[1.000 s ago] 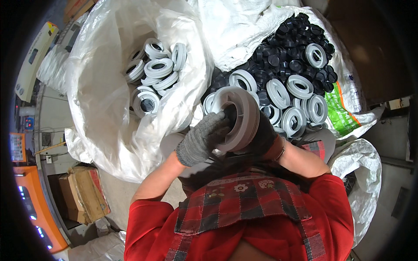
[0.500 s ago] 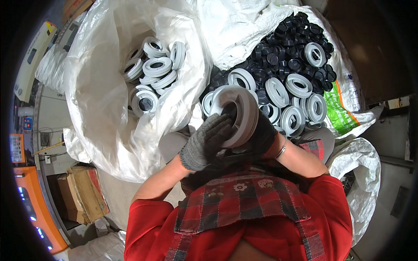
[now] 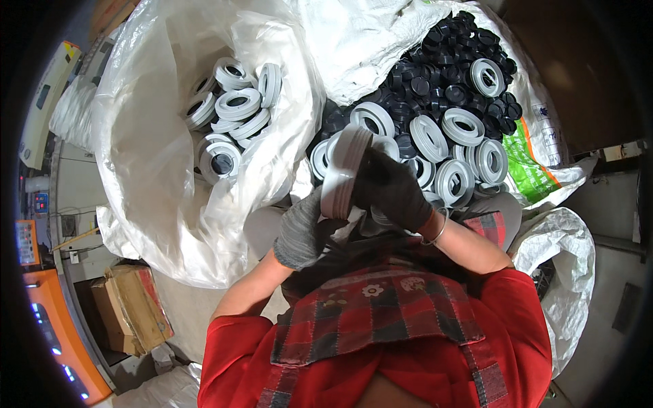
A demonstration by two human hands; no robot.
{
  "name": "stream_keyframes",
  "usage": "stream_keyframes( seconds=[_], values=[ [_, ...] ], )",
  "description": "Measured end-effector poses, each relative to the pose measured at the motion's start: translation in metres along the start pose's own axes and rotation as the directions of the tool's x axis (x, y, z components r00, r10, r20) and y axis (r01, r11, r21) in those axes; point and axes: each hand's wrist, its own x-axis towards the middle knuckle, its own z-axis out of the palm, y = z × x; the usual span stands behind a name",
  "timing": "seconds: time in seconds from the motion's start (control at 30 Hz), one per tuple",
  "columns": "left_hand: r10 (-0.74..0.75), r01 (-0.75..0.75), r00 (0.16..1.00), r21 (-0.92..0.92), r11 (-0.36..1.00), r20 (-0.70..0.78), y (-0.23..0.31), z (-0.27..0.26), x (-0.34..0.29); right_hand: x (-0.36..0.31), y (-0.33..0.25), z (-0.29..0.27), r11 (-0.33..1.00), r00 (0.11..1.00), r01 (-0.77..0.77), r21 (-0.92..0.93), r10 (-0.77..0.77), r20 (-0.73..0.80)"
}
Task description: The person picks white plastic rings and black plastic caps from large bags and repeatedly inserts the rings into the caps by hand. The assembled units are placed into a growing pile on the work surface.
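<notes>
Ring of ribbed light-grey plastic (image 3: pixel 348 163) is gripped, tilted on edge, between the grey-gloved left hand (image 3: pixel 301 234) at its lower end and the dark-gloved right hand (image 3: pixel 398 194) at its right face, on the near side of a heap of round black plastic caps (image 3: pixel 445 68).

A pale gray ring (image 3: pixel 345 173), its outer wall lined with fine parallel ridges, is held nearly on edge, its top leaning to the right. The gloved left hand (image 3: pixel 300 230) cups its lower left side; the gloved right hand (image 3: pixel 396 192) meets its right face, leaving the opening hidden.
</notes>
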Motion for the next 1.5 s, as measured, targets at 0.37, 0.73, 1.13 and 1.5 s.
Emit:
stream_keyframes(
  seconds=[0.37, 0.73, 1.13, 1.5],
  values=[
    [-0.024, 0.020, 0.992, 0.030, 0.999, 0.124, -0.005, -0.015, 0.004, -0.005, -0.009, -0.019, 0.735, 0.901, 0.428, -0.526, -0.392, 0.184],
    [0.015, -0.015, 0.994, 0.004, 1.000, -0.112, 0.017, 0.006, 0.020, -0.010, -0.009, -0.006, 0.742, 0.881, 0.457, -0.491, -0.453, 0.135],
    [-0.262, 0.263, 0.945, 0.026, 0.965, 0.197, -0.035, 0.000, 0.038, -0.009, 0.003, -0.008, 0.249, 0.608, 0.755, -0.607, -0.613, 0.504],
    [-0.296, 0.195, 0.955, -0.753, 0.629, 0.000, 0.019, 0.020, 0.027, 0.001, 0.017, -0.005, 0.862, 0.931, -0.365, 0.353, 0.339, 0.135]
  ],
)
